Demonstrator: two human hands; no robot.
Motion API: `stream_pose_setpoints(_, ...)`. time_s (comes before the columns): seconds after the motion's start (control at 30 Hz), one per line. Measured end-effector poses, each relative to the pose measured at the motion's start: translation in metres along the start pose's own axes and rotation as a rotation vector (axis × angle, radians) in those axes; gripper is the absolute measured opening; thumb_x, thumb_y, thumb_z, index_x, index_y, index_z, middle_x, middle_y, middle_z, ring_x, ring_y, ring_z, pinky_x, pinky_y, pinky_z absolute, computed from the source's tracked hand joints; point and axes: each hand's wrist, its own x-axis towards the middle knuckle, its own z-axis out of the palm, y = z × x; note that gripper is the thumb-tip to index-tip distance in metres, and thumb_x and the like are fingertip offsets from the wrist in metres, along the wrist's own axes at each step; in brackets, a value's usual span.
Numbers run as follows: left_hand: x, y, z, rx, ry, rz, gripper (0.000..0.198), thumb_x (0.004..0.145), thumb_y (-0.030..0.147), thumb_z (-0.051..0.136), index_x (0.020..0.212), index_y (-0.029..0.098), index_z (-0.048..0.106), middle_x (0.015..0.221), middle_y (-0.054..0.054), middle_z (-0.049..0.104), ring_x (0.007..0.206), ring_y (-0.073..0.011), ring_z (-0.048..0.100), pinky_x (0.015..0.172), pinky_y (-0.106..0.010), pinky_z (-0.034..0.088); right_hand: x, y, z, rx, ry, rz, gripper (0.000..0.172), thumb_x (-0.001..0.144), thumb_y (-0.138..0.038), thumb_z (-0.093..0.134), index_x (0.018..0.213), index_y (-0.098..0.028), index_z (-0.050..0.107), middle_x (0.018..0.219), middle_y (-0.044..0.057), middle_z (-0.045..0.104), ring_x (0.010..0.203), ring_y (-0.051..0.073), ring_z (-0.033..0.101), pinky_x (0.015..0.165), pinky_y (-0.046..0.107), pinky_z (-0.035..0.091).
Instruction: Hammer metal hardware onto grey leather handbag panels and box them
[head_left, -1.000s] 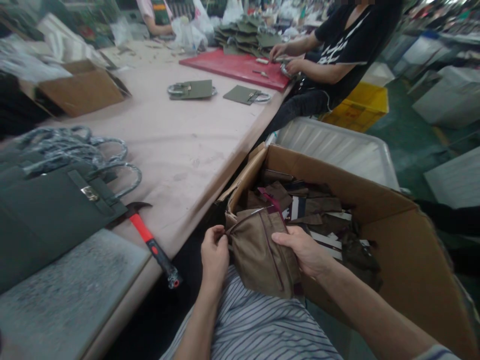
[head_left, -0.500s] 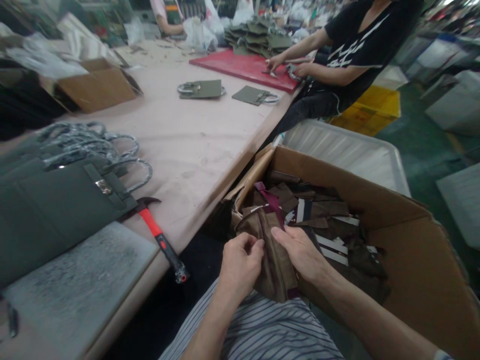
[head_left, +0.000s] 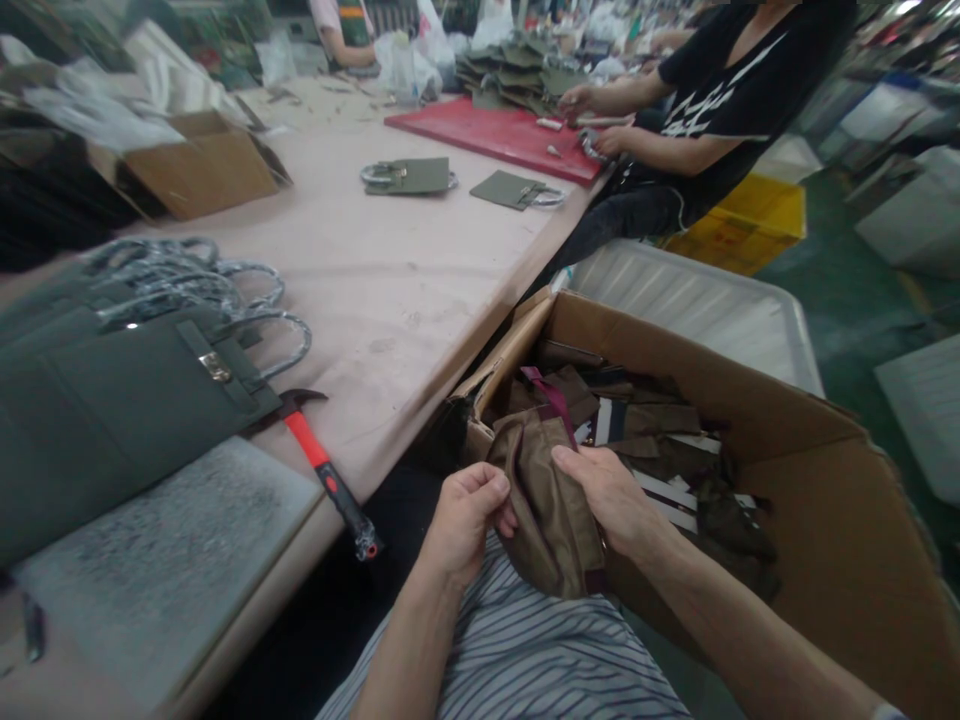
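The fingers of the left hand (head_left: 466, 515) pinch the left edge of 1 creased brown fabric pouch (head_left: 551, 530); the fingers of the right hand (head_left: 611, 495) clamp its right side, thumb on top. The pouch is above the blue-and-white striped cloth (head_left: 547, 660) on the lap. It looks light, soft and limp, hard to damage; its seamed edges seem the surest hold. Beside it, 1 brown cardboard box (head_left: 825, 500) contains more brown fabric pieces (head_left: 660, 418), too overlapped to count. The pale tabletop (head_left: 360, 290) carries 1 red-and-black hammer (head_left: 330, 478) and 2 small grey-green bags (head_left: 427, 176).
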Motion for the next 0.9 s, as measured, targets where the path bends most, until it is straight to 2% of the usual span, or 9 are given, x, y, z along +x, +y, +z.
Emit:
stream_pose_setpoints(0.1,0.001,0.0,0.0,-0.038,-0.052,-0.011,0.045,0.06,0.05,0.086,0.065,0.016,0.057,0.049,0.0,0.059,0.042,-0.0084,0.05,0.043,-0.019,0.038,0.0,0.0,0.0,-0.065,-0.003,-0.021,0.037,0.08,-0.055,0.06,0.071,-0.019,0.065,0.06,0.005,0.068,0.058,0.022,0.066,0.056,0.031,0.053)
stream_pose_setpoints(0.23,0.0,-0.001,0.003,0.001,-0.056,0.004,0.045,0.064,0.053,0.083,0.066,0.016,0.057,0.053,0.0,0.059,0.044,-0.0092,0.051,0.042,-0.019,0.038,0.0,0.001,0.001,-0.137,-0.02,-0.045,0.041,0.083,-0.057,0.057,0.071,-0.019,0.064,0.063,0.006,0.069,0.056,0.021,0.064,0.054,0.029,0.051)
stream_pose_setpoints(0.33,-0.001,-0.001,0.005,0.163,0.01,0.026,0.044,0.071,0.056,0.077,0.073,0.016,0.059,0.058,0.0,0.059,0.048,-0.0109,0.053,0.042,-0.02,0.038,-0.001,0.001,0.003,-0.203,-0.022,-0.069,0.042,0.084,-0.057,0.055,0.068,-0.019,0.061,0.062,0.004,0.066,0.052,0.018,0.057,0.049,0.027,0.046)
stream_pose_setpoints(0.47,0.001,-0.001,0.007,0.457,0.121,0.13,0.042,0.076,0.055,0.075,0.071,0.018,0.056,0.055,0.005,0.05,0.048,-0.0083,0.044,0.044,-0.019,0.033,-0.005,0.0,0.008,-0.304,0.028,-0.178,0.037,0.084,-0.051,0.054,0.064,-0.02,0.053,0.058,0.0,0.054,0.051,0.013,0.044,0.045,0.024,0.034)
stream_pose_setpoints(0.63,0.001,-0.001,0.005,0.547,0.099,0.149,0.036,0.085,0.047,0.06,0.063,0.02,0.049,0.053,0.005,0.045,0.047,-0.0101,0.044,0.045,-0.022,0.029,-0.006,0.001,0.01,-0.433,0.034,-0.252,0.037,0.089,-0.047,0.046,0.064,-0.02,0.052,0.061,0.0,0.052,0.055,0.013,0.042,0.05,0.026,0.034)
stream_pose_setpoints(0.7,0.0,0.001,0.004,0.617,0.145,0.168,0.031,0.084,0.042,0.059,0.062,0.021,0.051,0.052,0.004,0.047,0.048,-0.0114,0.045,0.046,-0.023,0.029,-0.005,0.002,0.008,-0.553,0.089,-0.3,0.035,0.09,-0.045,0.044,0.065,-0.021,0.052,0.062,0.001,0.053,0.056,0.015,0.044,0.052,0.027,0.034)
stream_pose_setpoints(0.8,-0.005,0.006,0.004,0.788,0.294,0.266,0.02,0.081,0.032,0.062,0.065,0.02,0.058,0.055,0.002,0.054,0.052,-0.0126,0.049,0.05,-0.024,0.031,-0.003,0.002,0.005,-0.716,0.164,-0.351,0.035,0.09,-0.043,0.042,0.064,-0.022,0.051,0.062,0.003,0.055,0.058,0.017,0.048,0.056,0.029,0.034)
stream_pose_setpoints(0.9,-0.008,0.011,0.005,0.891,0.389,0.33,0.012,0.078,0.025,0.064,0.067,0.021,0.061,0.057,0.002,0.058,0.053,-0.0134,0.052,0.053,-0.025,0.034,-0.002,0.001,0.005,-0.79,0.211,-0.361,0.033,0.09,-0.042,0.042,0.064,-0.023,0.051,0.062,0.004,0.057,0.058,0.018,0.049,0.059,0.031,0.034)
